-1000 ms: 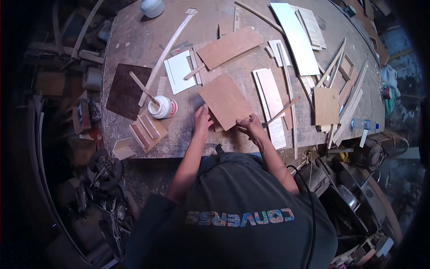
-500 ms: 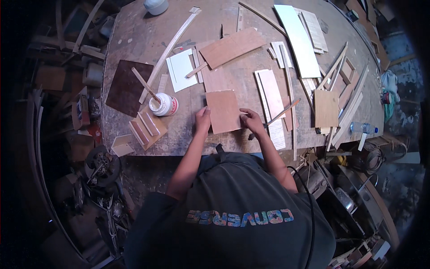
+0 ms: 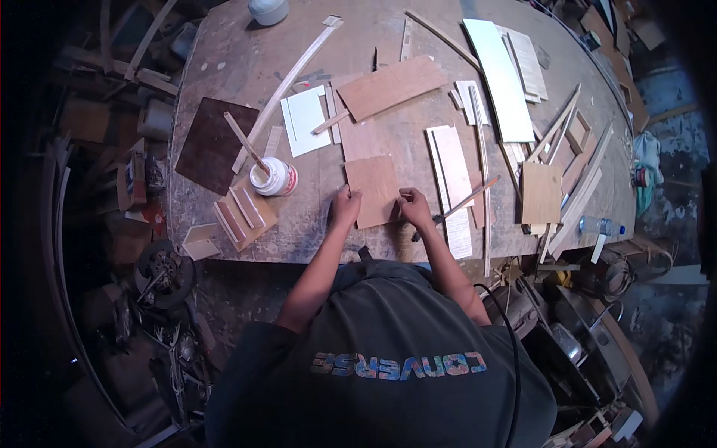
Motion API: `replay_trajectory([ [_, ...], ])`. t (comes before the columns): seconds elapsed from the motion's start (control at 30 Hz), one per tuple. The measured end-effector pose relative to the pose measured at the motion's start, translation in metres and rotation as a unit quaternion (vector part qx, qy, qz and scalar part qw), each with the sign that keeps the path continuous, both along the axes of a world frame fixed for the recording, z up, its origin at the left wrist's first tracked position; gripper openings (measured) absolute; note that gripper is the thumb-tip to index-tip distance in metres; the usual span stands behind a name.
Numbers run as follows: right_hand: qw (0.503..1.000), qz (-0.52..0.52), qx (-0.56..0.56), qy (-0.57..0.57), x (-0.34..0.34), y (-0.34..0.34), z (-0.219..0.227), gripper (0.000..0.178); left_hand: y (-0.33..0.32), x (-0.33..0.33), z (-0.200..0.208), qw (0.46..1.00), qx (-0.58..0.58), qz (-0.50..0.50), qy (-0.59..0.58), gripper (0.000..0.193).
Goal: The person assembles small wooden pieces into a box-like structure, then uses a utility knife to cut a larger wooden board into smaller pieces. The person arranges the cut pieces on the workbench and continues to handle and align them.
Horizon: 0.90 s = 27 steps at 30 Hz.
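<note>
A thin, squarish plywood panel (image 3: 372,183) lies in front of me near the table's front edge. At its lower left edge my left hand (image 3: 344,206) is closed, thumb and fingers pinching the wood. My right hand (image 3: 414,207) is curled at the opposite edge, its fingertips pressed together against the panel's side. A longer plywood strip (image 3: 361,139) runs from under or just behind the panel's far edge. To the left stands a white tub (image 3: 281,178) with a wooden stick (image 3: 245,142) leaning out. Right of my right hand lies a slim brush-like tool (image 3: 469,196).
A small board with upright strips (image 3: 261,224) sits beside the tub. Dark sheet (image 3: 215,143), white panel (image 3: 304,119), plywood board (image 3: 392,87) and long white board (image 3: 499,82) lie around the table. A plastic bottle (image 3: 600,226) rests at the right edge.
Both hands have shifted slightly toward me along the panel's sides. The left fingers now curl over its edge, and the right fingers have closed in more. The view has tilted a little.
</note>
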State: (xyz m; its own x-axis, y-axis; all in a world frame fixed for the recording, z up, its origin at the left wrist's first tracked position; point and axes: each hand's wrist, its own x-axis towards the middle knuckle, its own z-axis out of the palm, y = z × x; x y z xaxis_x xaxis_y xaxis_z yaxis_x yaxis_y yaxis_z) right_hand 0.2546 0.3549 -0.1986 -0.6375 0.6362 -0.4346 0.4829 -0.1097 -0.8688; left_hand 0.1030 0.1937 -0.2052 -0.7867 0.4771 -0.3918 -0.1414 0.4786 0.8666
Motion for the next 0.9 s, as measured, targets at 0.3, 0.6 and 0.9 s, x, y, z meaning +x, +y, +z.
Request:
replay_trajectory([
  [0.3, 0.997, -0.017, -0.073, -0.005, -0.004, 0.005, 0.001, 0.028, 0.001, -0.003, 0.016, 0.997, 0.054, -0.013, -0.05, 0.037],
  [0.6, 0.999, 0.006, -0.036, -0.014, -0.012, 0.001, -0.012, 0.034, 0.001, -0.002, 0.004, 0.998, 0.038, -0.025, -0.041, 0.039],
  [0.9, 0.981, -0.017, -0.188, 0.037, -0.013, 0.007, 0.061, 0.032, -0.078, 0.011, 0.051, 0.985, 0.091, 0.115, -0.092, 0.031],
])
